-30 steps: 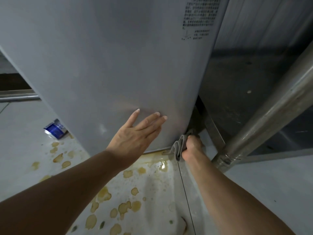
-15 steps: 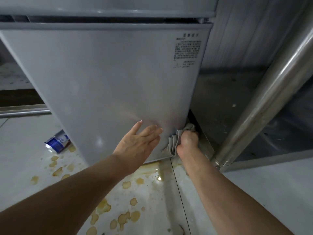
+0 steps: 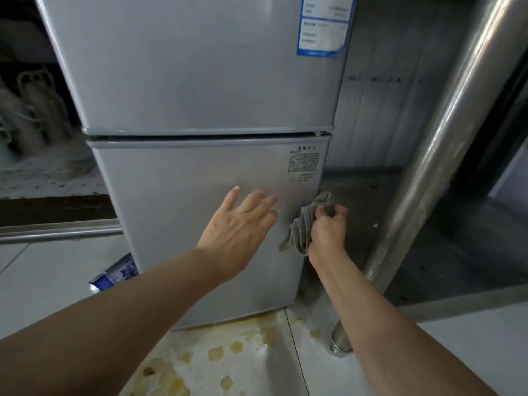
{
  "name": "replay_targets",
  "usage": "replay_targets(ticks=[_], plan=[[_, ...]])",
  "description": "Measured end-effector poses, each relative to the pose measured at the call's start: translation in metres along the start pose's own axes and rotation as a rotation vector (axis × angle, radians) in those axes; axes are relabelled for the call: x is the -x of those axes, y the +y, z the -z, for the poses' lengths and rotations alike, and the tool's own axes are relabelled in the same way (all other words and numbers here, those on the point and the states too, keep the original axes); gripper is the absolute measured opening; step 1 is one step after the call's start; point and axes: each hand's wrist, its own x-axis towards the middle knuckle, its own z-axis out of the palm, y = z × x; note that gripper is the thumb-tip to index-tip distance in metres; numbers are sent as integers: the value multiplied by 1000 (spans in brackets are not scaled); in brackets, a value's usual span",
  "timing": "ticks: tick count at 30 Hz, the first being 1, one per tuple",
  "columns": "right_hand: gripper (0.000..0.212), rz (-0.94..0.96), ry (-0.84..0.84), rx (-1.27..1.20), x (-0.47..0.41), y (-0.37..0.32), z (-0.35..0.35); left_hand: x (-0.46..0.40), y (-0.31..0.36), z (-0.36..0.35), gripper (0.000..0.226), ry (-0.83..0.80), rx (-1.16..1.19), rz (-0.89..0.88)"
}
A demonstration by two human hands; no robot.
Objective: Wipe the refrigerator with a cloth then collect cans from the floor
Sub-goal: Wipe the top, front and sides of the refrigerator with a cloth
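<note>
The left hand [image 3: 240, 224] lies flat with fingers spread and straight on the lower door of the grey refrigerator [image 3: 200, 90], near the middle of the view. At its 3 o'clock, the right hand [image 3: 327, 230] grips a bunched grey cloth [image 3: 301, 232] against the door's right edge, fingers curled round it. A blue-and-white can [image 3: 114, 274] lies on the white floor [image 3: 43, 281] at 8 o'clock, partly hidden behind the refrigerator's left side. Yellowish spill patches [image 3: 217, 352], possibly liquid, spread over the floor at 6 o'clock. A steel post [image 3: 428, 144] rises at 3 o'clock.

Both forearms bare, no sleeves; left grip [image 3: 240, 224], right grip [image 3: 327, 234] ungloved.
</note>
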Motion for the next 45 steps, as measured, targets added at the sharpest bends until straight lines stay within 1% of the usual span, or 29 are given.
replay_targets(ticks=[1, 3, 4, 8, 11, 14, 19, 22, 27, 30, 33, 36, 41, 43, 45], plan=[[20, 18, -47, 5, 0, 2, 5, -1, -4, 5, 62, 19, -14, 9], [22, 58, -110, 8, 0, 8, 12, -4, -9, 15, 60, 47, -37, 21], [23, 78, -109, 22, -1, 11, 13, -6, -12, 19, 59, 51, -45, 23], [20, 103, -11, 67, -6, 8, 6, -11, -19, 33, 59, 89, -73, 33], [24, 123, 0, 46, -10, 5, 3, -18, -27, 39, 66, 135, -108, 84], [26, 138, -4, 28, -14, -3, -2, -26, -36, 44, 74, 134, -125, 134], [27, 133, -10, -24, -13, -27, -14, -27, -40, 43, 74, 110, -145, 104], [22, 171, -3, -58, -10, -48, -27, -26, -43, 46, 74, 111, -159, 78], [26, 299, 69, -101, -10, -76, -49, -29, -49, 55, 72, 78, -179, 32], [26, 326, 128, -151, -10, -79, -59, -31, -55, 67, 65, 85, -206, -18], [26, 350, 143, -155, -9, -80, -62, -38, -59, 83, 58, 126, -175, -50], [26, 404, 108, -102, -11, -86, -61, -47, -67, 95, 58, 208, -137, -31], [25, 476, 49, -37, -16, -114, -71, -54, -69, 105, 54, 195, -128, -40], [25, 493, 40, -51, -15, -129, -77, -58, -72, 118, 54, 241, -146, -36], [28, 520, 44, -47, -13, -148, -87, -65, -83, 138, 59, 346, -197, 27]])
